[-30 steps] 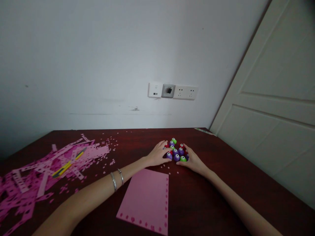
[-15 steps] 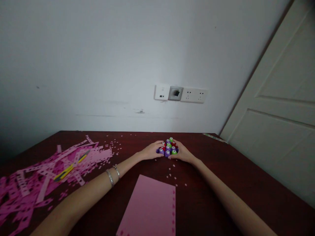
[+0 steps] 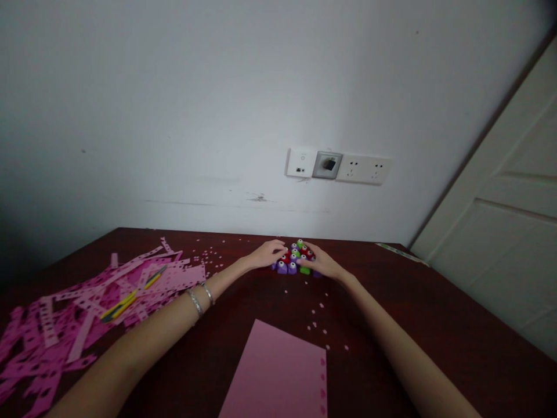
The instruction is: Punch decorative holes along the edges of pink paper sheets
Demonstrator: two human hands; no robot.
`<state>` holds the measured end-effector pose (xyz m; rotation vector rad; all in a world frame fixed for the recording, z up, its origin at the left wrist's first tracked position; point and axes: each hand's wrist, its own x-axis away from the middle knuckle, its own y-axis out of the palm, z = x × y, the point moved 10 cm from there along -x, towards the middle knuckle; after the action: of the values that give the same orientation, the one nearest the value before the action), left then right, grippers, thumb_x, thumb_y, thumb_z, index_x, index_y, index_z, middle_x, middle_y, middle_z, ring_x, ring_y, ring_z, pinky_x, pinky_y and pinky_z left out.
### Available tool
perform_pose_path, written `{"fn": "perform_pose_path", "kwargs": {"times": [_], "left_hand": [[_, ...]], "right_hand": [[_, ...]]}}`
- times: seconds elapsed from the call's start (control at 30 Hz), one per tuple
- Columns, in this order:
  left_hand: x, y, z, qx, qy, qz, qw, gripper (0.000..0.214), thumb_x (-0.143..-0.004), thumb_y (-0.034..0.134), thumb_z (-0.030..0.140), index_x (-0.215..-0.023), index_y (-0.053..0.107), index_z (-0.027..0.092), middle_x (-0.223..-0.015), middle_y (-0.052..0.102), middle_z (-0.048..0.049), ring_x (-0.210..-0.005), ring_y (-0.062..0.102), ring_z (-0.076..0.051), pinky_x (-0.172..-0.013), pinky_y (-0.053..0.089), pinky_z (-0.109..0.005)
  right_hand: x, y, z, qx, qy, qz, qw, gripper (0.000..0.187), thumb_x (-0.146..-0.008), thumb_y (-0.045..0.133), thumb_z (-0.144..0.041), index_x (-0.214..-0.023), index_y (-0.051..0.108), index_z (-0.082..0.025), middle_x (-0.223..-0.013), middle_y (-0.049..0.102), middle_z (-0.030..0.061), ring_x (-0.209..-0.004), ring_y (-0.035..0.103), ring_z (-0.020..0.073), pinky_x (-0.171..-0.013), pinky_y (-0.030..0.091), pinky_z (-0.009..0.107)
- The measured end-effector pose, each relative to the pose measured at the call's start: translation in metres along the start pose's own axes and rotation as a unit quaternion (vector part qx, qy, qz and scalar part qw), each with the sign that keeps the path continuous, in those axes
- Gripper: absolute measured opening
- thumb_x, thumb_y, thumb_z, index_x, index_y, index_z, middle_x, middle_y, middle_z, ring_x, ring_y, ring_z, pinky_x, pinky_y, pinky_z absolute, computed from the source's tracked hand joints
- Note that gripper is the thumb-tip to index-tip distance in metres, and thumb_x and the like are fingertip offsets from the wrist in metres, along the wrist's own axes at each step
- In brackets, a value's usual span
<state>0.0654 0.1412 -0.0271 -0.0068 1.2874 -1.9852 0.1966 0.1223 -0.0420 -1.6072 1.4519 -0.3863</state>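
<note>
Small paper punches [image 3: 293, 267] in purple, green and red, each with a white button on top, stand in a cluster on the far part of the table. My left hand [image 3: 266, 254] rests at the left side of the cluster, fingers curved and apart near a red punch. On the other side, my right hand [image 3: 322, 263] curls round the right-hand punches, its thumb across the front by a green one and its fingers behind. The palms hide part of the outer punches.
Pink punched paper strips [image 3: 47, 319] lie heaped at left, with a yellow utility knife [image 3: 124, 305] on top. A pink sheet [image 3: 278, 371] with punched shapes along its edge lies in front. Paper bits [image 3: 322, 305] dot the dark red table [image 3: 369, 278]. Behind stands a wall with sockets [image 3: 363, 169].
The view has shifted slightly. My left hand has loosened from the front of the cluster, and its thumb has lifted. The front punches now sit more spread out, with more of them showing.
</note>
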Motion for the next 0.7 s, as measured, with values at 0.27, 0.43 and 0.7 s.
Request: {"fn": "perform_pose_path", "kwargs": {"times": [0.27,0.43,0.7], "left_hand": [[-0.019,0.016,0.011,0.011,0.023,-0.182,0.983,0.014,-0.069,0.062,0.023,-0.081,0.068,0.018,-0.080,0.066,-0.0006,-0.077,0.057,-0.014,-0.074,0.041,-0.022],[-0.025,0.022,0.003,-0.011,0.004,-0.232,0.973,0.018,-0.067,0.063,0.025,-0.082,0.068,0.017,-0.077,0.066,-0.0007,-0.066,0.055,-0.012,-0.064,0.040,-0.021],[-0.031,0.029,-0.006,-0.019,-0.006,-0.236,0.972,0.015,-0.062,0.060,0.018,-0.075,0.068,0.016,-0.061,0.062,0.0015,-0.055,0.049,-0.011,-0.054,0.036,-0.022]], "right_hand": [[-0.022,-0.027,0.006,0.101,0.055,-0.050,0.992,0.029,-0.080,0.056,-0.036,-0.096,0.068,-0.015,-0.085,0.069,0.0072,-0.075,0.061,0.0193,-0.069,0.045,0.027],[-0.033,-0.009,0.006,0.154,0.080,-0.138,0.975,0.022,-0.081,0.058,-0.033,-0.082,0.068,-0.013,-0.072,0.068,0.0034,-0.064,0.060,0.0146,-0.059,0.044,0.023],[-0.037,0.010,0.017,0.217,0.146,-0.212,0.942,0.024,-0.089,0.050,-0.030,-0.108,0.055,-0.015,-0.107,0.058,0.0063,-0.088,0.059,0.0170,-0.075,0.050,0.036]]}}
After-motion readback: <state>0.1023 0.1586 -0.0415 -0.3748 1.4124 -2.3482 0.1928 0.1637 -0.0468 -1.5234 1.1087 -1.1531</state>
